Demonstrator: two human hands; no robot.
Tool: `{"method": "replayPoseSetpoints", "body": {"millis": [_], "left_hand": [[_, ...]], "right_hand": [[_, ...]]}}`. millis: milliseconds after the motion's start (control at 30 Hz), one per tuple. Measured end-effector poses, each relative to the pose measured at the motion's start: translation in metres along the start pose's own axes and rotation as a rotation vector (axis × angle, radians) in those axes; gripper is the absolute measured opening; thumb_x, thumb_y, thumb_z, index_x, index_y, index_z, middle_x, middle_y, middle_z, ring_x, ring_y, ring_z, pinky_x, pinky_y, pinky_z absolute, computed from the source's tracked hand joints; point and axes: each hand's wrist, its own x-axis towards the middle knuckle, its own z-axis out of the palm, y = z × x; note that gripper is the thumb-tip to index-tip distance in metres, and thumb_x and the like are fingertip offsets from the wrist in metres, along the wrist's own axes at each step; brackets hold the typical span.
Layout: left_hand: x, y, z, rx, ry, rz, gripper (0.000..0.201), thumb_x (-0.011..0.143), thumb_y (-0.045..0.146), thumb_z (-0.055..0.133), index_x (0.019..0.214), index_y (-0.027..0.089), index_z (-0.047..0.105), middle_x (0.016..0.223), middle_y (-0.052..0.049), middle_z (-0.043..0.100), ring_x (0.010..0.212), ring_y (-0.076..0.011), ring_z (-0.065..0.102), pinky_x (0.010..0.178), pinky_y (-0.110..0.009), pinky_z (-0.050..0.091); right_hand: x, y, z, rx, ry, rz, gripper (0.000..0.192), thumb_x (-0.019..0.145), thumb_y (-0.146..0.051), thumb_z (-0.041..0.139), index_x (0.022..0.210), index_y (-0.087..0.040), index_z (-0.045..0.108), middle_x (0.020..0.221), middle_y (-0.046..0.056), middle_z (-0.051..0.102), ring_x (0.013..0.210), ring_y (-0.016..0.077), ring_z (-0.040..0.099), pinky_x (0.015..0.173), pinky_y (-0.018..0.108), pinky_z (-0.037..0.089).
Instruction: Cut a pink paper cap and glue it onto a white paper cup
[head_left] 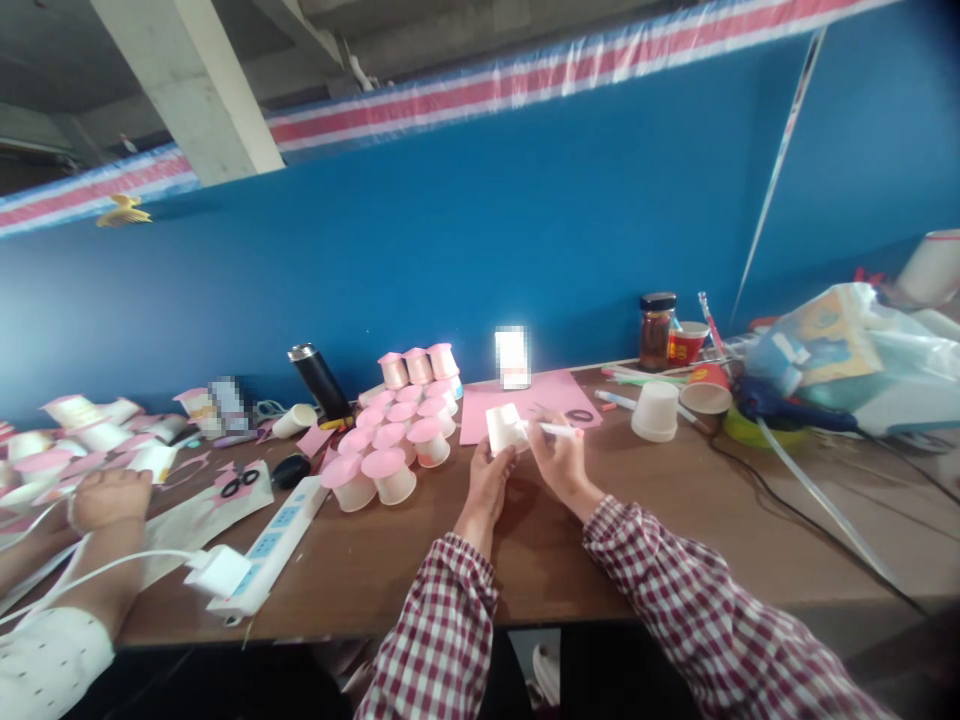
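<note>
A: Item one, the cup (504, 428)?
B: One small white paper cup, held above the table (420, 560) near its middle, just in front of the pink sheet (525, 398). It is tilted, with a flat pale face turned toward the camera. Its markings are too small to read.

A: Holder?
B: Left hand (487, 478), checked sleeve. Its grip is closed around the cup from below, thumb on the near side.

A: Item two?
B: One pen (556, 430), white barrel with a pinkish end, lying nearly level, its tip at the cup's right edge. Right hand (561, 462), fingers pinched on the barrel.

A: Stock nearby?
B: A cluster of cups with pink tops (397, 440), upturned, in rows left of the hands, three more stacked behind. One plain white cup (655, 410) upturned to the right, well apart from the held one. Scissors (579, 414) on the pink sheet, just behind the right hand.

A: Other entries?
B: A dark flask (319, 380) leaning behind the cluster. A jar (656, 330) with a black lid against the blue wall (480, 240). Red cups (701, 385) beside it. A power strip (281, 530) with a white plug at the near left edge.

A: Other persons?
B: One, at far left: a hand (111, 498) resting on the table among pink and white paper pieces, with black scissors (240, 483) close by.
</note>
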Motion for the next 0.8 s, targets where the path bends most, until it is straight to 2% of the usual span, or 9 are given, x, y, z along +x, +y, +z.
{"method": "replayPoseSetpoints", "body": {"millis": [800], "left_hand": [[0.0002, 0.0, -0.0003, -0.029, -0.007, 0.005, 0.037, 0.065, 0.026, 0.073, 0.099, 0.015, 0.061, 0.096, -0.008, 0.066, 0.083, -0.0164, 0.061, 0.077, -0.029, 0.044]], "right_hand": [[0.0003, 0.0021, 0.0004, 0.005, 0.004, 0.0, 0.017, 0.084, -0.032, 0.049, 0.08, -0.018, 0.058, 0.074, 0.006, 0.065, 0.065, 0.0194, 0.061, 0.061, 0.03, 0.048]]}}
